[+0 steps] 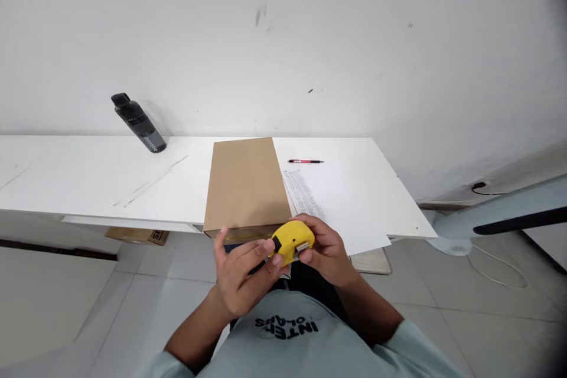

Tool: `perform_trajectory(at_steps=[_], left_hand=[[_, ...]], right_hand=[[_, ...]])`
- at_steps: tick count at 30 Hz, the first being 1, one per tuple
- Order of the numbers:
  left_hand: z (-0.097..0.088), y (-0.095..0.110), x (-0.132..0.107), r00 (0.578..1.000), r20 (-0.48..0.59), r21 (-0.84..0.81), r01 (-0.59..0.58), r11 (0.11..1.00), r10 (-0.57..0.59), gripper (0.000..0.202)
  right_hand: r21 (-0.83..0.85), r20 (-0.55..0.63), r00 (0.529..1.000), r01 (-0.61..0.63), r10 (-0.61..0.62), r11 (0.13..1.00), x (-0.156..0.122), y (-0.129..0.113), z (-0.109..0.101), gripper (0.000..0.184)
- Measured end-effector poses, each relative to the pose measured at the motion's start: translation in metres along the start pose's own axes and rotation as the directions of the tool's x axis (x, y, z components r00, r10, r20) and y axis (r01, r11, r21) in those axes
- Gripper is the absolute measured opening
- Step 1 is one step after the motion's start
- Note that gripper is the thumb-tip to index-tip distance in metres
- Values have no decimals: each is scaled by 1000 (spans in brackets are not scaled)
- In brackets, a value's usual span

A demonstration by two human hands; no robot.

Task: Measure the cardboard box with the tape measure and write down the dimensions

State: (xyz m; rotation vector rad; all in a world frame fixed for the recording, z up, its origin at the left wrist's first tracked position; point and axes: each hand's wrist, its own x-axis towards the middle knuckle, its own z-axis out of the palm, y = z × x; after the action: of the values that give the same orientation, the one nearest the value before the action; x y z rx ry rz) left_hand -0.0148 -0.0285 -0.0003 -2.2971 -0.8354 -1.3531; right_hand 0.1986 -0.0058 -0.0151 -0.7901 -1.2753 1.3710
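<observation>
A yellow tape measure [293,241] with a black part and a metal clip is held up in front of my body, at the table's front edge. My right hand [326,251] grips its right side, thumb near the clip. On the other side my left hand [244,274] pinches the black part between thumb and fingertips, while one finger points up. Just beyond my hands lies a closed brown cardboard box [248,183], its near edge reaching the table's front edge. My hands cover part of the tape measure, and I cannot make out whether any blade is pulled out.
Right of the box, sheets of paper [345,201], one with writing, overhang the white table [381,171]. A red and black pen [305,161] lies behind them. A black bottle [139,123] stands at the left by the wall. Under the table is another cardboard box [137,235].
</observation>
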Motion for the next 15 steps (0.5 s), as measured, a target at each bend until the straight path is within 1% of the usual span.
perform_trajectory(at_steps=[2, 4, 7, 9, 11, 12, 14, 15], left_hand=[[0, -4, 5, 1000, 11, 14, -29, 999, 28, 20], [-2, -10, 6, 995, 16, 37, -102, 994, 102, 18], [-8, -25, 2, 979, 54, 98, -200, 975, 196, 19], [-15, -41, -6, 976, 63, 160, -215, 963, 207, 20], [-25, -64, -17, 984, 28, 280, -179, 943, 178, 26], [-31, -77, -24, 989, -10, 359, -135, 923, 149, 32], [-40, -104, -38, 988, -124, 505, -19, 863, 94, 40], [-44, -116, -44, 984, -168, 542, 46, 839, 55, 38]], right_hand=[[64, -3, 999, -36, 36, 997, 1, 4, 1, 53], [89, 16, 998, -61, 59, 994, 3, 4, 1, 52], [63, 58, 997, -62, 58, 996, 7, 0, -3, 48], [10, 54, 998, -29, 28, 1000, 10, -2, -10, 45], [-36, -20, 999, 28, -29, 999, 13, 0, -24, 46], [-48, -85, 994, 58, -62, 997, 15, 3, -33, 48], [-67, -251, 959, 116, -129, 991, 21, 12, -52, 56], [-95, -302, 941, 126, -149, 987, 24, 17, -61, 61]])
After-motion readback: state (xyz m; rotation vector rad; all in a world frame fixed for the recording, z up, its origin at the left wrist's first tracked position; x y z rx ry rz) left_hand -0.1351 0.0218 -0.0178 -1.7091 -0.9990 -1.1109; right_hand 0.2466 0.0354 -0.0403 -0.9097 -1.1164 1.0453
